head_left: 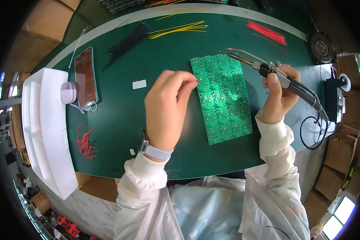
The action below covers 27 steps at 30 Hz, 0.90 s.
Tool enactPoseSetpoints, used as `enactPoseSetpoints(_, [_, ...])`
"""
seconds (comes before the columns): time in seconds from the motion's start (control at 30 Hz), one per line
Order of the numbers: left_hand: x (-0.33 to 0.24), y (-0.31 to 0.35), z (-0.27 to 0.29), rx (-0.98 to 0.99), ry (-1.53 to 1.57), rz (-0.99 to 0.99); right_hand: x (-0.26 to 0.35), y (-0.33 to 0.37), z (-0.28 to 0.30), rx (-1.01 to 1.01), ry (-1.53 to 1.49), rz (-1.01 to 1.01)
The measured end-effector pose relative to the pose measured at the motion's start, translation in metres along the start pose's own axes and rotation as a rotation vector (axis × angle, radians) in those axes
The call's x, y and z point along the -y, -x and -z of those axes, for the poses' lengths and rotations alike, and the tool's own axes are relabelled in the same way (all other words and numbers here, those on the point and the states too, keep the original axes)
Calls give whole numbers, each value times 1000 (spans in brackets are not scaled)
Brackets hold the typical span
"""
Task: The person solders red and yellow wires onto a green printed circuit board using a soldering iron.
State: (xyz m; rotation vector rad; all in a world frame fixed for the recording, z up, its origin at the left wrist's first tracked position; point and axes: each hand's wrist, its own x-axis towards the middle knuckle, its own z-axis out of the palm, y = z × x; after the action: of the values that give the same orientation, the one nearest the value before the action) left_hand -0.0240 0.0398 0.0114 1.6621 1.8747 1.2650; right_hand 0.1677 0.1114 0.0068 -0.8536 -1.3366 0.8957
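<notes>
A green circuit board panel [224, 104] with many repeated small circuits lies flat on the green table. My left hand [166, 106] is closed in a pinch at the panel's upper left edge; whatever is between thumb and fingertips is too small to make out. In my right hand [282, 94] is a soldering iron [286, 80] with a thin solder-feed tube along it. Its tip points left, over the panel's upper right corner. Whether the tip touches the panel, I cannot tell.
Bundles of black wires [128, 42], yellow wires [178, 30] and red wires [268, 33] lie along the far side. At left are short red wires [85, 144], a phone [86, 78] and a white foam tray [54, 132]. A small fan [322, 47] stands far right, near the iron's black cable [302, 134].
</notes>
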Motion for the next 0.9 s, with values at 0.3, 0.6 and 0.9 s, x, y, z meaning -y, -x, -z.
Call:
enactPoseSetpoints(0.3, [24, -15, -13, 57, 45, -97, -23, 9, 9, 67, 25, 149])
enactPoseSetpoints(0.6, [27, -17, -18, 14, 29, -143, -25, 5, 4, 215, 49, 185])
enactPoseSetpoints(0.9, [32, -19, -22, 9, 32, -217, -26, 4, 0, 244, 56, 191])
